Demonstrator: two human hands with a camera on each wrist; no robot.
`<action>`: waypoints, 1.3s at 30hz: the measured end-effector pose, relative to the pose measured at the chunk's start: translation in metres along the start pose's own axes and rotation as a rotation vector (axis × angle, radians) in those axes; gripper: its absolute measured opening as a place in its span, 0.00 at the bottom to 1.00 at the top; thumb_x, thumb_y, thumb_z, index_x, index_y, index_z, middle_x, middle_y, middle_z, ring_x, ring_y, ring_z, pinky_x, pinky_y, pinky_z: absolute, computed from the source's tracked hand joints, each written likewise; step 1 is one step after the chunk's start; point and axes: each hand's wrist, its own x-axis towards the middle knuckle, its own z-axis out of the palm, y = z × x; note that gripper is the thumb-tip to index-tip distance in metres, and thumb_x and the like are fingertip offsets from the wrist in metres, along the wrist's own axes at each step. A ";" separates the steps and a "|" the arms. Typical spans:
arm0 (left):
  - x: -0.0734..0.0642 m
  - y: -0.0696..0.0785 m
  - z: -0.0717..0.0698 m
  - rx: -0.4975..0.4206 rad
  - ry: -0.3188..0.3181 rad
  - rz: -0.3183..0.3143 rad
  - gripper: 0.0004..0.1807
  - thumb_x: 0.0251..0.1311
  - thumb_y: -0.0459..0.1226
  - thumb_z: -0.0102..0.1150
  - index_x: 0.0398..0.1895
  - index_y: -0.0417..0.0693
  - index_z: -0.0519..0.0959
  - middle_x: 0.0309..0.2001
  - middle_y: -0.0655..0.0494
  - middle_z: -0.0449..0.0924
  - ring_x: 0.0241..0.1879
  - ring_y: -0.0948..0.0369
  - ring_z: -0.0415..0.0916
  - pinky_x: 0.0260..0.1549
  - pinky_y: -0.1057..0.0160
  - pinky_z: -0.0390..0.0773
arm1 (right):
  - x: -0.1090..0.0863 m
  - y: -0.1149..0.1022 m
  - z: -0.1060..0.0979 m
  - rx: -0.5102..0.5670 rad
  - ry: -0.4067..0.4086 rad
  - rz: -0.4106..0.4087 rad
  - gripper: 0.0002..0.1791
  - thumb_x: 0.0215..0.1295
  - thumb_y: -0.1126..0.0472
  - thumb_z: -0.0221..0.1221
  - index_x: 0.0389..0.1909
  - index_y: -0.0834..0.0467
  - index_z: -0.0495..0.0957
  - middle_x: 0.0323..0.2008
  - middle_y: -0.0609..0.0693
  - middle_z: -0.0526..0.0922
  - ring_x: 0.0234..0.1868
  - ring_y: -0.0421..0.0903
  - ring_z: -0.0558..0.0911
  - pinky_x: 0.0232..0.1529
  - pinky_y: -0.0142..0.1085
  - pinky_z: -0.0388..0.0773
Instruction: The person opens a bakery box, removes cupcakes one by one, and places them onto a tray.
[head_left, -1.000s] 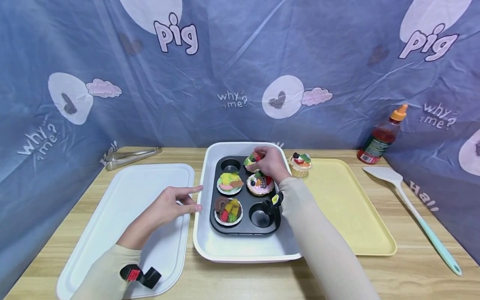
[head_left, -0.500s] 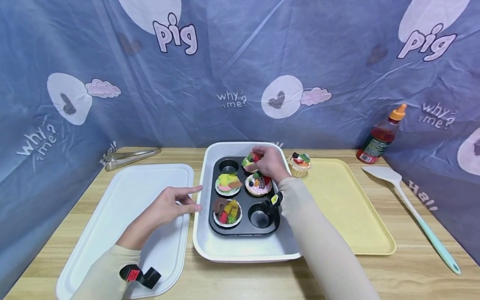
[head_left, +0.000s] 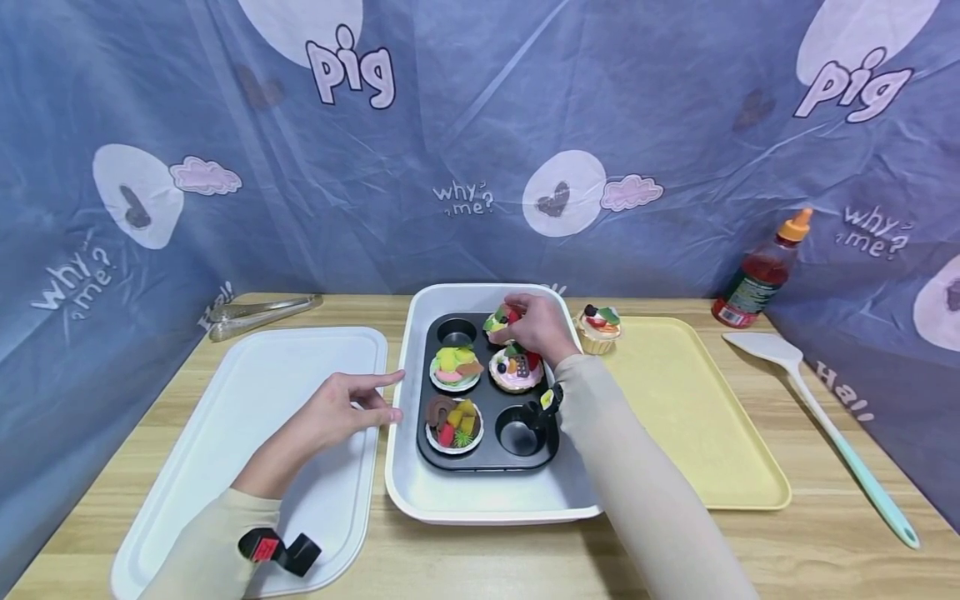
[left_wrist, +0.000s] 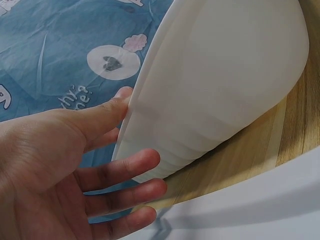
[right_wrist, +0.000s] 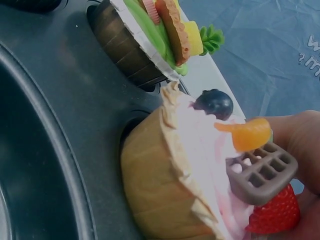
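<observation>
Bench (head_left: 517,567), wooden, one. Along its back: metal tongs (head_left: 262,315), one pair; sauce bottle (head_left: 753,287), one, orange cap, upright. Spatula (head_left: 822,417), one, far right. White tray (head_left: 247,375), one, partly covered by my left arm. Yellow tray (head_left: 693,417), one; my right sleeve (head_left: 645,467) crosses its left side and the tub's right rim.

White tub (head_left: 487,502), one, central, holding one black muffin tin (head_left: 490,458): six wells, four filled. Cupcakes, five in all: yellow-topped (head_left: 456,367), middle left; chocolate-and-fruit (head_left: 455,423), front left; pink-frosted (head_left: 516,369), middle right; green-topped (head_left: 497,327), back right; berry-topped (head_left: 598,330), outside, at the yellow tray's far left corner.

My right hand (head_left: 542,327): fingers drawn in, pinching the green-topped cupcake at its well. My left hand (head_left: 333,410): fingers spread and fairly straight, touching the tub's left rim.
</observation>
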 end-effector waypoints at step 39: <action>0.000 -0.001 0.000 -0.009 0.004 0.019 0.30 0.57 0.38 0.73 0.64 0.41 0.78 0.30 0.53 0.87 0.31 0.62 0.77 0.29 0.68 0.70 | -0.002 0.001 0.003 -0.033 0.038 -0.052 0.40 0.44 0.59 0.80 0.63 0.56 0.79 0.58 0.54 0.84 0.61 0.52 0.81 0.63 0.45 0.75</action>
